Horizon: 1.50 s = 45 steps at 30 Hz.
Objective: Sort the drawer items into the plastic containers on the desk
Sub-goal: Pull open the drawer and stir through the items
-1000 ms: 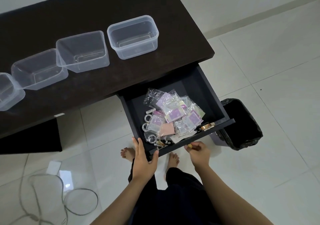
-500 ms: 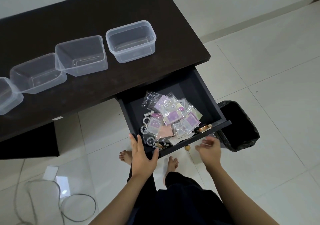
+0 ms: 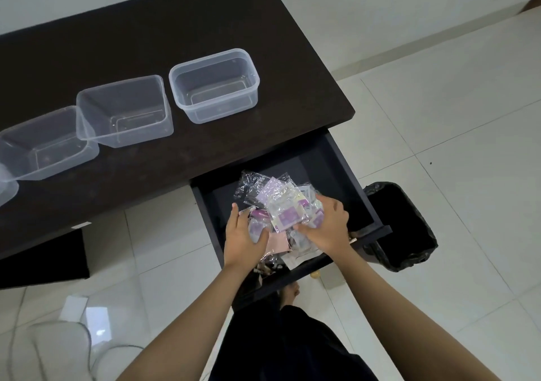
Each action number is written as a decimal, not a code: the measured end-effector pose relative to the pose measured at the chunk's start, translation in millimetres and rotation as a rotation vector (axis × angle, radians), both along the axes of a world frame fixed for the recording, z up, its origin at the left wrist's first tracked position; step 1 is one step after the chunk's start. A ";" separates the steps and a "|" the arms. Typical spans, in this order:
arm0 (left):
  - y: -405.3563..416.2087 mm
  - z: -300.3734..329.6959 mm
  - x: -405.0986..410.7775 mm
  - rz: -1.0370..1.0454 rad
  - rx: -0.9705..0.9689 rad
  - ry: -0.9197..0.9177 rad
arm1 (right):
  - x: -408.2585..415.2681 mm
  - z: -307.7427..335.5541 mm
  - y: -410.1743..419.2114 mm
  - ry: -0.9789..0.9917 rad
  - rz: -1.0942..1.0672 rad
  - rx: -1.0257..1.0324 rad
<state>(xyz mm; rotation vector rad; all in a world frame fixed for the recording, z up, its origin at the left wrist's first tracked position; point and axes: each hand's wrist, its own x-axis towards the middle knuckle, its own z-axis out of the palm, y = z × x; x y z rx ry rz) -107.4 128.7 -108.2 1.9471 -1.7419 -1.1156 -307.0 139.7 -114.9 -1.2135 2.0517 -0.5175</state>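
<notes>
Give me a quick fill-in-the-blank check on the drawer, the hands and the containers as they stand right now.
1. Both hands, the left hand and the right hand, are inside the open ____.
2. The pile of packets lies ____ the two hands.
3. The clear plastic containers on the desk hold ____.
4. The black bin stands on the floor to the ____ of the drawer.

Missing words: drawer; between; nothing; right
</notes>
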 end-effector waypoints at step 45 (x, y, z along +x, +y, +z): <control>-48.6 -16.0 -10.8 0.128 0.385 0.099 | 17.1 -19.1 -24.3 -0.386 -0.174 0.146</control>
